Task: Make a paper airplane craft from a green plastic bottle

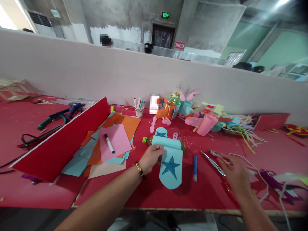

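Observation:
My left hand [154,157] pinches the edge of a light-blue paper strip [172,184] that is wrapped over a plastic bottle [149,140] with a green cap. The bottle lies on its side, and the strip hangs toward me, with a dark-blue star [171,168] on its rounded end. At the right, my right hand [237,175] has its fingers closed around what looks like a small pink glue gun [215,154] with a white cord. Beside that hand lie scissors [216,165] with red handles, partly covered. A blue marker [195,167] rests between the hands.
Coloured paper sheets [115,138] and a black-capped marker [109,143] lie at the left, beside a red board [64,141]. A pen cup [139,111], decorated bottles [176,106] and pipe cleaners [247,128] stand behind. A purple device [276,184] sits at the right among cords.

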Available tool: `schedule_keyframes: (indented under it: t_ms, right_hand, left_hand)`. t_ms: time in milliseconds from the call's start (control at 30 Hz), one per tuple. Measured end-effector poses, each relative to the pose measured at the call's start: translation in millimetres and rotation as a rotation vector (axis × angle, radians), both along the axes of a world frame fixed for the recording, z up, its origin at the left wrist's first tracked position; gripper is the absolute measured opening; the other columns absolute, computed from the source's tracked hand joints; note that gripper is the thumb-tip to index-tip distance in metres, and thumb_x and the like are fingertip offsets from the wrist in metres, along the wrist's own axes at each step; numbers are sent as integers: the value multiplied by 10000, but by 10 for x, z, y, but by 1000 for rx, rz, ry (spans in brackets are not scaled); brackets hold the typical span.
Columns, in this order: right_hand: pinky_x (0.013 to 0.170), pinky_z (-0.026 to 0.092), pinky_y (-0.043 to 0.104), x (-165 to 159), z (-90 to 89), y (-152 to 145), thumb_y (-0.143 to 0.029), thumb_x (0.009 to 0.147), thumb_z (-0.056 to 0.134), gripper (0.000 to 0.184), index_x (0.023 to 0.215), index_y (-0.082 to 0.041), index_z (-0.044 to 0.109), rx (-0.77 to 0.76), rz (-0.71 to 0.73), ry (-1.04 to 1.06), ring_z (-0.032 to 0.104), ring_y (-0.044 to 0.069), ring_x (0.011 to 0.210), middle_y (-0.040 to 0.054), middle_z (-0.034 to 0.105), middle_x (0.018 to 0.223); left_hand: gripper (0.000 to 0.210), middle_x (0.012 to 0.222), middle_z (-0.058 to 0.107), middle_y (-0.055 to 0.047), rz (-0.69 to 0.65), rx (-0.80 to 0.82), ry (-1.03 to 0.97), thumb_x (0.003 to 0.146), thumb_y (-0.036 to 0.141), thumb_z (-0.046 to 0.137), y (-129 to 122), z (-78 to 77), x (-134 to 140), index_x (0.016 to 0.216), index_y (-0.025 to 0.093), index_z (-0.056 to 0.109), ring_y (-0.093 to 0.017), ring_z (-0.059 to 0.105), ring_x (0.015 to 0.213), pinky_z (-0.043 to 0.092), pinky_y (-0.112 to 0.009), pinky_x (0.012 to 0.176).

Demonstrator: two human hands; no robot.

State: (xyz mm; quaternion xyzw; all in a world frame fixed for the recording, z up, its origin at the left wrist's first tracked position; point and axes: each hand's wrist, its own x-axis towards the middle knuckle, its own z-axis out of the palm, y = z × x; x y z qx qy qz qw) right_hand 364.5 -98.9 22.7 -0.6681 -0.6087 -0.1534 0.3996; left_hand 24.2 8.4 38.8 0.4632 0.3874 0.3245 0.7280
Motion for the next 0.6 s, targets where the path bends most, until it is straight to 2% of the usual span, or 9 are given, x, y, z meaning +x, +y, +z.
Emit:
schedule_keyframes:
  t_ms: [100, 167, 267, 333, 400, 433, 467, 533, 600]
  right_hand:
    - [835, 467, 412, -677, 54, 40, -258, 867, 606, 155, 996, -187, 654, 61, 265, -190, 596, 236, 889, 88, 673, 914]
    - [837, 482, 390, -1042, 83, 99, -141, 852, 607, 214, 1058, -190, 637, 62, 400, -226, 589, 218, 901, 86, 663, 936]
    - [807, 488, 389, -1346, 132, 190, -49, 842, 571, 263, 1058, -181, 641, 80, 501, -239, 569, 215, 882, 98, 641, 935]
    - [770, 487, 383, -1419, 175, 228, -28, 842, 553, 258, 1023, -183, 651, 115, 545, -196, 555, 209, 850, 94, 625, 908]
    - [737, 484, 365, -1437, 221, 243, -40, 845, 554, 229, 995, -181, 653, 138, 551, -83, 553, 201, 834, 89, 608, 904]
    - [721, 484, 353, -1437, 240, 244, -54, 850, 555, 206, 983, -179, 651, 139, 543, -14, 556, 197, 830, 87, 601, 907]
    - [706, 483, 341, -1434, 253, 242, -69, 856, 555, 182, 965, -179, 651, 134, 531, 51, 563, 193, 826, 83, 597, 906]
    - [688, 482, 320, -1423, 253, 231, -94, 869, 548, 147, 916, -185, 654, 128, 510, 141, 576, 185, 812, 70, 596, 891]
    - [691, 486, 312, -1410, 223, 213, -107, 874, 545, 143, 881, -194, 658, 129, 496, 186, 587, 180, 805, 59, 600, 883]
  left_hand:
    - [308, 513, 440, 62, -16, -57, -41, 644, 393, 685, -12, 17, 8, 645, 181, 461, -75, 428, 445, 341, -178, 406]
    - [328, 505, 428, 68, -28, -98, -73, 635, 390, 704, -40, 29, 21, 635, 181, 452, -64, 410, 429, 325, -169, 400]
    - [353, 500, 427, 71, -59, -143, -112, 630, 390, 724, -102, 74, 20, 626, 181, 440, -58, 400, 419, 329, -169, 408]
    - [346, 526, 470, 52, -88, -103, -98, 678, 432, 698, -110, 129, -29, 652, 176, 467, -73, 441, 441, 353, -182, 427]
    - [328, 627, 568, 4, -67, 62, -10, 776, 488, 610, -42, 187, -132, 757, 168, 541, -117, 538, 532, 416, -220, 489]
    - [327, 728, 623, -30, -24, 202, 71, 828, 492, 553, 27, 207, -199, 859, 168, 579, -152, 594, 630, 460, -256, 557]
    - [309, 833, 658, -56, 54, 395, 192, 869, 462, 511, 117, 217, -271, 947, 174, 594, -180, 622, 740, 482, -286, 634]
    - [279, 1053, 659, -80, 198, 795, 508, 857, 364, 569, 333, 192, -406, 1083, 203, 601, -230, 583, 1002, 455, -358, 855]
    - [425, 1228, 604, -88, 94, 1015, 735, 791, 339, 669, 534, 109, -503, 1188, 221, 575, -275, 506, 1146, 383, -421, 976]
